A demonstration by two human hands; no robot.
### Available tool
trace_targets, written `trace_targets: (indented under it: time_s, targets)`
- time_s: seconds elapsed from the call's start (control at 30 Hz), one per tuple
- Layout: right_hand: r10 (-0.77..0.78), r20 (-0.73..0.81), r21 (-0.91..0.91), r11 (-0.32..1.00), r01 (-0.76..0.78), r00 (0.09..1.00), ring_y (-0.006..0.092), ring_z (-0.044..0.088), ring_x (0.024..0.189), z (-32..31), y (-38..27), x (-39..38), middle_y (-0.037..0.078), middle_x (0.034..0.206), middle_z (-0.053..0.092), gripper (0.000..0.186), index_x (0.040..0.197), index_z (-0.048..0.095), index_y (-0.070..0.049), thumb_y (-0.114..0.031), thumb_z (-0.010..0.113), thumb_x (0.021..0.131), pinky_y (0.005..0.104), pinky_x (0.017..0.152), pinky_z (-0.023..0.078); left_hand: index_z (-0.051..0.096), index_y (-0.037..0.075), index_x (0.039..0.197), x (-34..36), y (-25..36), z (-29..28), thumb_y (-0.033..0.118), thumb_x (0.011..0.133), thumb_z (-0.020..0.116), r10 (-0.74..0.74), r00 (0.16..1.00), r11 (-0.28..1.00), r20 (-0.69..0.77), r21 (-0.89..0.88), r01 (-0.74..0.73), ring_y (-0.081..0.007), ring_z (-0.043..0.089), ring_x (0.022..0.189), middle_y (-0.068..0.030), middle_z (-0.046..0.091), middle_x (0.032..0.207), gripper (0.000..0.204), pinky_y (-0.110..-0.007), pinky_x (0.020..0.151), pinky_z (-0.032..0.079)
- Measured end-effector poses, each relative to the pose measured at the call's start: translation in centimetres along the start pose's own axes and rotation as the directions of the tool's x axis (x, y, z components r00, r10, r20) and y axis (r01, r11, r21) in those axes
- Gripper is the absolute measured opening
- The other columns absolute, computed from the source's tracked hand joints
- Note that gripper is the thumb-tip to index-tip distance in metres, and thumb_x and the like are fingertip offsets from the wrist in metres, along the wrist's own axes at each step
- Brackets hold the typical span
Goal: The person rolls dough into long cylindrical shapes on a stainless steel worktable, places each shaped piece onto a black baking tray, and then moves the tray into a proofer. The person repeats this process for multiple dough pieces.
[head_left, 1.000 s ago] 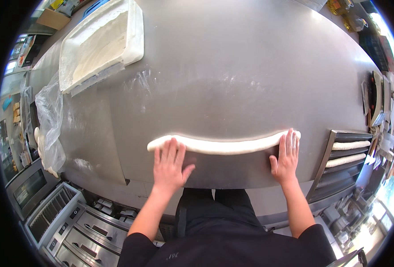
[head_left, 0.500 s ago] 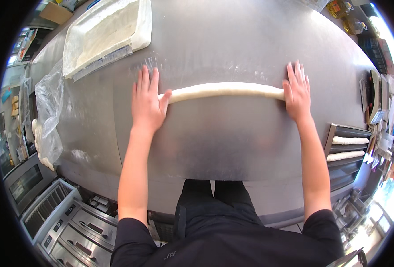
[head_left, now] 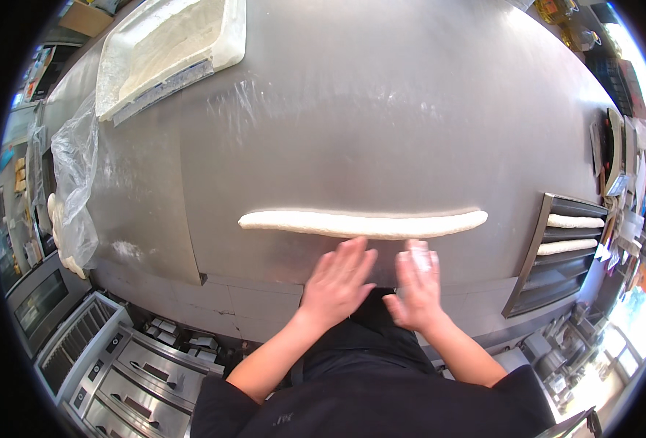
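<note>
A smooth grey metal tabletop (head_left: 410,146) is marked by white powdery smears (head_left: 244,102). Near its front edge, a long white rope-shaped roll of dough (head_left: 366,225) is laid crosswise. A white rectangular plastic tub (head_left: 233,40) is set at the far left; crumpled clear plastic sheeting (head_left: 76,157) is draped at the left edge.
</note>
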State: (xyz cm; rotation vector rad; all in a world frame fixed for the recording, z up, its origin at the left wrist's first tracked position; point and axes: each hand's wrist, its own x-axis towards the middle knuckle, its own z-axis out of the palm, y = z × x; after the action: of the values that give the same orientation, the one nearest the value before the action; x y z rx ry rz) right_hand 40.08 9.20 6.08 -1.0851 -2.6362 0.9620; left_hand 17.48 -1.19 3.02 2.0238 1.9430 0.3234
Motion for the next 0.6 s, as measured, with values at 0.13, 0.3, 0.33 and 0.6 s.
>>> trace_targets:
  time_s: [0.13, 0.3, 0.33, 0.6]
  targets:
    - [-0.232, -0.148, 0.056, 0.969, 0.242, 0.961, 0.0566, 0.038, 0.169, 2.3, -0.7, 11.6, 0.037, 0.179, 0.044, 0.085, 0.172, 0.049, 0.007, -0.045, 0.068, 0.107, 0.0688, 0.14, 0.023, 0.036, 0.008, 0.183, 12.2, -0.7, 1.5, 0.037, 0.114, 0.055, 0.013, 1.0, 0.918, 0.001, 0.397, -0.012, -0.0366, 0.024, 0.18, -0.021, 0.03, 0.192, 0.078, -0.054, 0.145, 0.019]
    - [-0.104, -0.178, -0.151, 0.985, 0.077, 0.979, 0.0521, 0.041, 0.168, 0.2, 3.0, 19.7, 0.033, 0.179, 0.046, 0.092, 0.172, 0.045, 0.008, -0.049, 0.072, 0.105, 0.0633, 0.138, 0.03, 0.044, -0.001, 0.176, 17.7, -6.1, -0.8, 0.037, 0.105, 0.064, -0.02, 0.996, 0.977, -0.084, 0.212, 0.037, -0.0469, 0.034, 0.173, -0.0305, 0.036, 0.186, 0.083, -0.059, 0.141, 0.028]
    - [-0.114, -0.146, -0.166, 0.982, 0.089, 0.983, 0.0515, 0.041, 0.168, 0.0, 3.0, 18.2, 0.033, 0.179, 0.046, 0.092, 0.172, 0.046, 0.008, -0.049, 0.073, 0.105, 0.0632, 0.138, 0.03, 0.045, -0.002, 0.174, 17.2, -6.0, -0.9, 0.037, 0.103, 0.067, -0.005, 0.989, 0.984, -0.148, 0.176, 0.031, -0.0494, 0.036, 0.172, -0.0315, 0.037, 0.185, 0.085, -0.06, 0.14, 0.029]
    - [0.056, 0.025, -0.28, 0.959, -0.046, 0.998, 0.0484, 0.048, 0.166, 1.5, 2.2, 1.6, 0.028, 0.177, 0.052, 0.087, 0.171, 0.054, 0.0, -0.047, 0.076, 0.102, 0.0644, 0.136, 0.032, 0.048, 0.014, 0.179, -1.2, 0.1, 1.1, 0.057, 0.096, 0.084, -0.161, 0.986, 0.986, 0.038, 0.037, 0.16, -0.0532, 0.031, 0.174, -0.0287, 0.033, 0.189, 0.1, -0.07, 0.139, 0.018]
